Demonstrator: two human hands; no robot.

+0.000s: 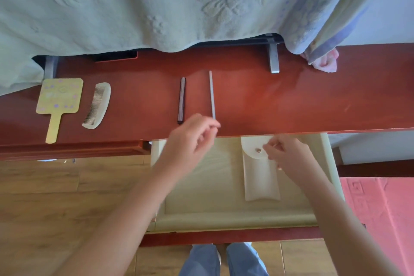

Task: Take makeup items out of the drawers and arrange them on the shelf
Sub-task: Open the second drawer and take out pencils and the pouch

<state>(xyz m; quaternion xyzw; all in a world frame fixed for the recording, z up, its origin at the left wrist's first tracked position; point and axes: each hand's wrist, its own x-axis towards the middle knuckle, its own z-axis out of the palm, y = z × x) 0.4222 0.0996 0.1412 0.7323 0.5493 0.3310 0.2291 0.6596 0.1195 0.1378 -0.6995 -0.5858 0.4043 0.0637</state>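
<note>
A yellow hand mirror point(58, 98) and a cream comb point(96, 105) lie at nine o'clock on the red shelf point(291, 101). Near centre, a dark pencil point(182, 99) and a slim grey pencil point(212, 95) lie side by side, apart. The left hand point(188, 141) hovers at the grey pencil's near end, fingers loosely curled; whether it touches is unclear. At four o'clock, in the open drawer point(201, 186), the right hand point(289, 154) pinches the flap of a cream pouch point(261, 177).
</note>
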